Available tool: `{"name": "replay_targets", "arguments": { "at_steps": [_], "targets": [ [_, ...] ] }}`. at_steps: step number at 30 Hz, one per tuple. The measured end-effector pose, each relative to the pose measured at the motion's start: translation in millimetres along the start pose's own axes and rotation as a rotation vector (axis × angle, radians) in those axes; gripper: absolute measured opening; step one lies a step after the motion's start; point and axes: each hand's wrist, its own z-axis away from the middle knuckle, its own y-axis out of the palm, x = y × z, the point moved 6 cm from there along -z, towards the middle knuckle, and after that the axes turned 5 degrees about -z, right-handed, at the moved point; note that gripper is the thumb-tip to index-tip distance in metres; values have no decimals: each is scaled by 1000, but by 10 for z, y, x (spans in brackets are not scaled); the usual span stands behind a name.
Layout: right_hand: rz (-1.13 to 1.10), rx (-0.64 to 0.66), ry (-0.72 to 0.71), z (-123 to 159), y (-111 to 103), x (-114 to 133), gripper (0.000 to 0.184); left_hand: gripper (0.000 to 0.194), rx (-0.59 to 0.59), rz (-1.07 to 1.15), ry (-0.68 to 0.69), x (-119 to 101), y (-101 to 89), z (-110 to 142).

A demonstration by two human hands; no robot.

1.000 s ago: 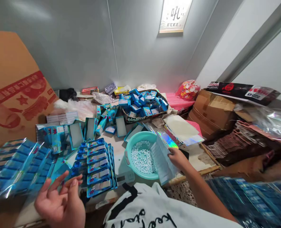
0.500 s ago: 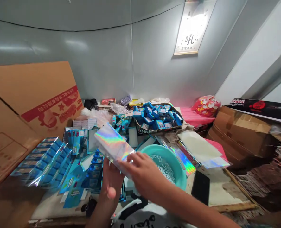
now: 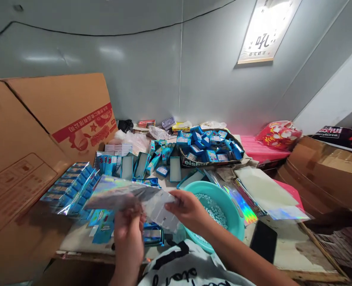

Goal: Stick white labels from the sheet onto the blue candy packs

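Note:
A shiny silver holographic sheet [image 3: 113, 192] stretches across the front of me, held up above the table; I cannot tell whether it is one layer or a pouch. My left hand [image 3: 129, 230] is closed on its lower edge near the middle, fingers partly blurred. At its right end, my right hand [image 3: 187, 208] pinches it between thumb and fingers. Just behind my right hand stands a turquoise basin [image 3: 238, 222] with many small pale pieces [image 3: 211, 208] inside. Blue printed card pieces [image 3: 102, 230] lie under and left of the sheet.
Clear-wrapped packs of blue boxes [image 3: 71, 182] stand left beside a big carton [image 3: 83, 95]. A tray of small blue boxes [image 3: 211, 147] sits at the back. Right of the basin lie holographic sheets [image 3: 247, 206], white sheets [image 3: 265, 186] and a black phone [image 3: 263, 240].
The holographic sheet has come down and turned from steeply slanted to nearly level. Both hands stay on it, the left shifted a little left and lower. My view has swung left.

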Motion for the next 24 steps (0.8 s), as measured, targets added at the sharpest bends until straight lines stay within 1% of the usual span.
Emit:
{"name": "replay_targets", "arguments": {
  "at_steps": [1,2,3,4,5,6,7,8,9,10,11,13,17,19,20,21,22,23,24],
  "targets": [
    [40,33,21,-16,-17,10,32,59,-57,-99,151,-127,-98,-42],
    [112,51,3,-23,-44,54,25,73,-131,-238,351,-303,-192,-54],
    [193,63,-42,-23,-70,122,20,85,-206,-410,579,-503,-252,-27],
    [258,82,-93,-15,-85,196,16,92,-241,-595,800,-683,-252,26],
    [300,124,-139,1,-80,266,13,92,-201,-778,993,-818,-188,83],
    [322,166,-173,19,-69,326,11,85,-87,-940,1144,-897,-84,132],
    [331,192,-200,36,-61,379,11,73,70,-1068,1243,-924,28,168],
    [335,199,-226,51,-59,426,10,59,232,-1157,1297,-920,126,194],
    [331,200,-249,63,-58,464,10,49,367,-1206,1315,-901,200,206],
    [321,202,-269,73,-55,493,11,44,462,-1225,1319,-876,253,208],
    [304,203,-280,81,-54,510,12,42,516,-1224,1318,-850,284,199],
    [264,195,-260,89,-61,503,14,43,569,-1189,1345,-783,301,184],
    [225,188,-225,117,-43,477,13,47,631,-1126,1393,-600,222,213],
    [223,196,-217,114,-16,463,15,47,632,-1102,1396,-530,160,261],
    [210,176,-187,94,-29,431,15,46,629,-1074,1405,-508,127,299],
    [188,132,-144,61,-74,376,16,45,635,-1029,1408,-490,93,341],
    [167,66,-94,23,-156,293,18,42,650,-967,1381,-476,60,374],
    [155,-27,-44,-11,-282,182,20,37,651,-889,1302,-467,24,377],
    [159,-133,-1,-30,-444,43,22,31,626,-796,1167,-459,-21,342]
  ]
}}
